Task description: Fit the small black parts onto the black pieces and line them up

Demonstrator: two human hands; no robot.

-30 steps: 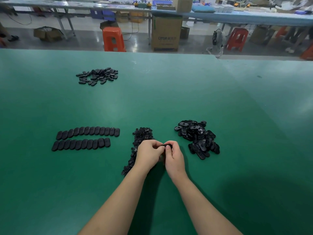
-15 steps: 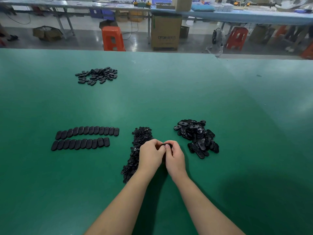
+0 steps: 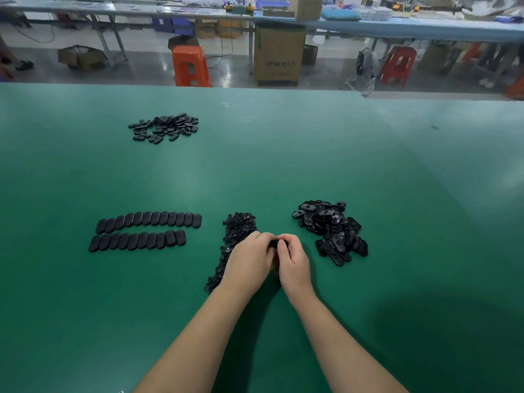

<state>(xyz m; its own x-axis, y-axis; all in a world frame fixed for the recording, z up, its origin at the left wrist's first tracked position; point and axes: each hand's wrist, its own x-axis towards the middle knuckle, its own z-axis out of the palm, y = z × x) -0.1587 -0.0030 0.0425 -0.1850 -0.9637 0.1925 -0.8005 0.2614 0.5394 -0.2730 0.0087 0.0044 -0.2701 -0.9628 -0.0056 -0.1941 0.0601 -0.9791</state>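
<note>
Almost nothing changes: both hands, left (image 3: 249, 258) and right (image 3: 292, 260), stay pinching one piece (image 3: 274, 244) over the bench (image 3: 283, 165), so the fitting probably continues.

1. Small black parts (image 3: 236, 231): a loose strip-shaped heap, lying just left of centre.
2. Unfitted black pieces (image 3: 331, 231): oval, jumbled in a pile at right.
3. Finished pieces (image 3: 147, 231): two neat rows at left.
4. Far pile (image 3: 166, 127): scattered ovals.
</note>
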